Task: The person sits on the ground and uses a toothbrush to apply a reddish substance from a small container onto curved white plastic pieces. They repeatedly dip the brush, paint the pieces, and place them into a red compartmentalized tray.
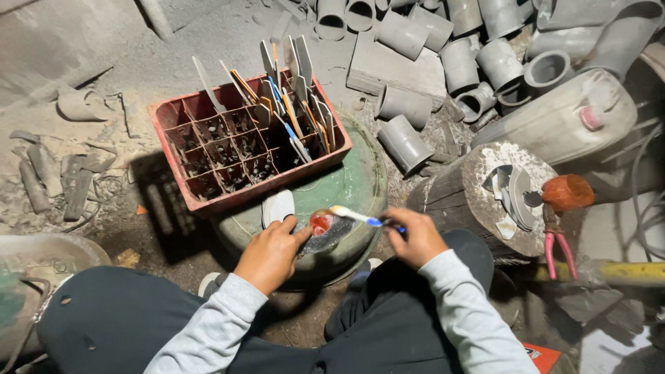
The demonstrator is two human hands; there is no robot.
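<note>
Left hand (270,253) pinches a small red piece (321,223) at lower centre, steadying it on the green drum (360,183). Right hand (415,239) grips a toothbrush (355,216), bristles on the piece, angled for scrubbing. Red crate (208,111) sits tilted on the drum, upper centre, its cells keeping blades (294,104) upright. Grey pipes (443,55) piled upper right. Stump (471,187) at right carries scraps within reach.

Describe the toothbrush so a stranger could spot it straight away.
Start at the red crate on the green drum. Just below it, the right hand holds the toothbrush. It alone is white and blue, bristles over a small red piece.
</note>
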